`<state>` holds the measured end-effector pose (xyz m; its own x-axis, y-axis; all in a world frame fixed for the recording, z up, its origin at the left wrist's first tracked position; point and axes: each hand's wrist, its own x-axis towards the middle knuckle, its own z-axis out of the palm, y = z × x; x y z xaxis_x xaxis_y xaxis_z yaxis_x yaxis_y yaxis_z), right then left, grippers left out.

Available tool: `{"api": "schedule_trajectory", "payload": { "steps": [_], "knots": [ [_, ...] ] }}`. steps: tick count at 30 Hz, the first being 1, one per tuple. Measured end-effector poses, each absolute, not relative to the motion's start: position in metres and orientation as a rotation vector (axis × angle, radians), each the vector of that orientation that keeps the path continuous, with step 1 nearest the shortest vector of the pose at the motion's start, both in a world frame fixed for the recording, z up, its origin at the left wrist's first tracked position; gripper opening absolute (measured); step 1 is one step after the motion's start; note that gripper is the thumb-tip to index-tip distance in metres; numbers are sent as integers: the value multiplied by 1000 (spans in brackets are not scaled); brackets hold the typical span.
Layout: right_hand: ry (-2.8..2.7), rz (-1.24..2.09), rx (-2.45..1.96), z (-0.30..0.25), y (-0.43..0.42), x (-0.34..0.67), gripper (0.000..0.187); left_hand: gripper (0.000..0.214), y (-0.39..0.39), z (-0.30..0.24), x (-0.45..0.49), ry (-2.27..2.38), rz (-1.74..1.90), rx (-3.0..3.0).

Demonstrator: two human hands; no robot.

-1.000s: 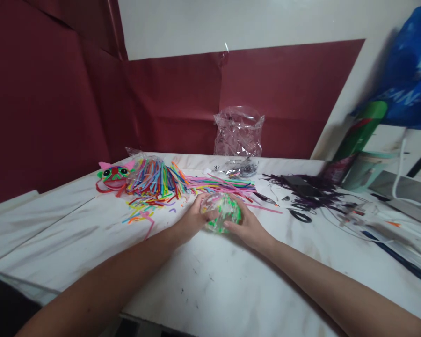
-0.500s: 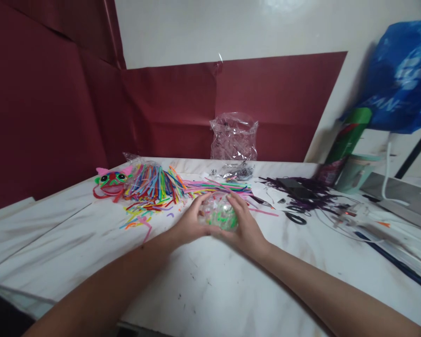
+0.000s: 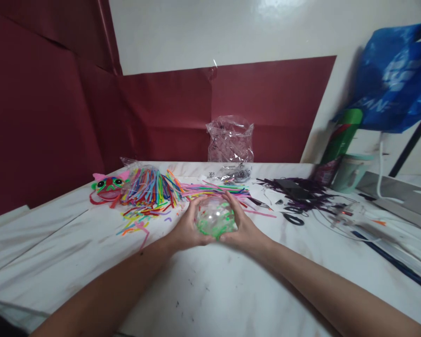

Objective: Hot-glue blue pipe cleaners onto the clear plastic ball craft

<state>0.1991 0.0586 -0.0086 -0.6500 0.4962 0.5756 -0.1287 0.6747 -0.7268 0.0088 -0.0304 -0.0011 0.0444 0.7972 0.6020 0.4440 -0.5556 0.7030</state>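
Observation:
A clear plastic ball [image 3: 214, 216] with green and pink bits inside sits between both my hands above the white marble table [image 3: 231, 285]. My left hand [image 3: 185, 227] cups its left side with fingers curled round it. My right hand [image 3: 243, 224] cups its right side the same way. Just behind the ball lies a heap of coloured pipe-cleaner pieces [image 3: 168, 187].
A small colourful mask-like craft [image 3: 107, 185] lies at the far left of the heap. A crumpled clear plastic bag [image 3: 229, 142] stands by the maroon wall. Dark purple strands, black scissors [image 3: 293, 217] and cables lie to the right. A blue bag [image 3: 396, 79] hangs at the far right.
Both hands have shifted round the ball, from gripping it at the near side to cupping it left and right, so more of the ball shows. The view has drifted slightly.

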Motion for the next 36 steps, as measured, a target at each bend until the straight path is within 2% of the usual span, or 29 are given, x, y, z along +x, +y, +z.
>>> {"api": "schedule_trajectory", "payload": {
  "steps": [3, 8, 13, 17, 21, 25, 28, 32, 36],
  "knots": [
    [-2050, 987, -314, -9, 57, 198, 108, 100, -30, 1, 5, 1191, 1399, 2022],
    [-2142, 488, -351, -19, 56, 195, 97, 95, -32, 3, 8, 1262, 1342, 1957],
    [-2267, 210, -305, -24, 54, 195, 102, 68, -32, -1, 19, 1280, 1461, 1874],
    [-2287, 107, -318, -21, 52, 196, 106, 65, -25, -9, 17, 1188, 1481, 1781],
    [-2273, 51, -300, -20, 51, 195, 101, 57, -22, -12, 14, 1192, 1531, 1787],
    [-2282, 54, -360, -21, 52, 195, 99, 28, -28, 0, 16, 1514, 1738, 2140],
    [-2288, 34, -416, -22, 53, 195, 95, 14, -34, 9, 18, 1577, 1712, 2636],
    [-2300, -64, -410, -22, 53, 195, 89, 9, -38, 11, 24, 1619, 1607, 2867],
    [-2324, -150, -391, -21, 49, 194, 90, 15, -40, 9, 28, 1791, 1417, 2982]
  ]
}}
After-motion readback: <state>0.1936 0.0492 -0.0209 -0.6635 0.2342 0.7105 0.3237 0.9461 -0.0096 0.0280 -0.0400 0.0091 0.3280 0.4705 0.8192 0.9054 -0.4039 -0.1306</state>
